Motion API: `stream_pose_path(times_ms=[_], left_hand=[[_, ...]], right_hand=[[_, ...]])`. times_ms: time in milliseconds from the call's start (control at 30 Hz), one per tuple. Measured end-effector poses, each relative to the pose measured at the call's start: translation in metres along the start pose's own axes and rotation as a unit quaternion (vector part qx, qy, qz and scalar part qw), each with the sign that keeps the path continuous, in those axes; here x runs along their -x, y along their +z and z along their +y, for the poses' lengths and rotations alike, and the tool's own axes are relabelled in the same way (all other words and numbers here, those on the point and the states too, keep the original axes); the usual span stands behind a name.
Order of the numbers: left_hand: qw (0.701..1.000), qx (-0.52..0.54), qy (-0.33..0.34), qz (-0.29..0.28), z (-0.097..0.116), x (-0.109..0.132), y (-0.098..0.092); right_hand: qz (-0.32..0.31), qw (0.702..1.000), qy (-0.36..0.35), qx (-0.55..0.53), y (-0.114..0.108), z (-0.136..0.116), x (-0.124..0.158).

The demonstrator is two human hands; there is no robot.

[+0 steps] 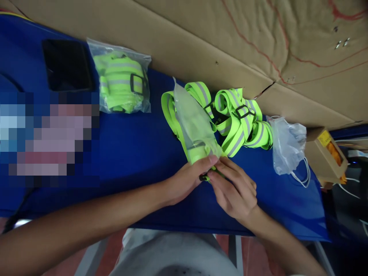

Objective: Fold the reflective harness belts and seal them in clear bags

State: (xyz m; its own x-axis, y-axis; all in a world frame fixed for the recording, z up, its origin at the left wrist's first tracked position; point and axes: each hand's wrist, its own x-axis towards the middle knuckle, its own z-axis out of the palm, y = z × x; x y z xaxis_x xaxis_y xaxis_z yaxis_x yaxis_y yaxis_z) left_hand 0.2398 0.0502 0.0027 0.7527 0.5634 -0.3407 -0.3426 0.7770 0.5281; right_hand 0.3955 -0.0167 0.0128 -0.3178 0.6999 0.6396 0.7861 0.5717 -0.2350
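Observation:
My left hand [191,178] is closed, its thumb pressing on a frosted plastic bag [191,115] and the neon-yellow reflective strap under it. From the right, my right hand [234,188] pinches the same strap near a small black buckle [204,177]; the two hands almost meet. Part of the strap bundle shows through the bag, and loops of reflective strap [168,107] stick out behind it. Just beyond my right hand lies a loose pile of reflective straps [238,122] with a black slide buckle [245,111]. My fingers hide the exact grip.
A sealed clear bag of folded straps [122,82] lies at the back left beside a black flat object [67,65]. A white plastic bag with cord handles [289,143] and a cardboard box [326,155] stand right. Brown board [178,38] borders the blue tabletop [138,153]. A blurred-out patch covers the left.

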Motion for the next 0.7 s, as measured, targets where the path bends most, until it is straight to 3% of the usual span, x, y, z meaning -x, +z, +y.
stream_pose_path(times_ms=[167,233,300,333,367,400,467,500,533,567,700], left_hand=[[0.997,-0.058,0.018,-0.045,0.005,-0.006,-0.004],[0.987,-0.148,0.048,-0.051,0.014,-0.006,-0.009],[0.947,-0.302,0.110,-0.009,0.026,-0.001,-0.013],[0.901,-0.399,0.166,0.035,0.032,0.003,-0.014],[0.827,-0.503,0.240,0.072,0.039,0.008,-0.014],[0.728,-0.593,0.330,0.095,0.046,0.013,-0.013],[0.532,-0.690,0.485,0.072,0.058,0.021,-0.007],[0.467,-0.713,0.521,0.045,0.064,0.023,-0.003],[0.431,-0.730,0.529,0.016,0.069,0.024,0.001],[0.416,-0.750,0.515,-0.011,0.073,0.024,0.005],[0.397,-0.805,0.429,-0.106,0.084,0.016,0.012]], right_hand=[[-0.012,1.000,0.003,0.010,-0.009,0.010,-0.002],[0.028,0.999,0.045,0.006,-0.012,0.020,0.001],[0.103,0.984,0.141,-0.032,-0.015,0.029,0.003],[0.140,0.970,0.188,-0.058,-0.016,0.033,0.004],[0.164,0.956,0.229,-0.084,-0.017,0.036,0.004],[0.169,0.944,0.261,-0.109,-0.018,0.038,0.004],[0.143,0.934,0.288,-0.155,-0.018,0.038,0.002],[0.122,0.935,0.282,-0.176,-0.018,0.036,0.001],[0.101,0.938,0.267,-0.195,-0.017,0.034,0.001],[0.082,0.942,0.245,-0.213,-0.017,0.030,0.000],[0.047,0.953,0.173,-0.244,-0.018,0.019,0.001]])
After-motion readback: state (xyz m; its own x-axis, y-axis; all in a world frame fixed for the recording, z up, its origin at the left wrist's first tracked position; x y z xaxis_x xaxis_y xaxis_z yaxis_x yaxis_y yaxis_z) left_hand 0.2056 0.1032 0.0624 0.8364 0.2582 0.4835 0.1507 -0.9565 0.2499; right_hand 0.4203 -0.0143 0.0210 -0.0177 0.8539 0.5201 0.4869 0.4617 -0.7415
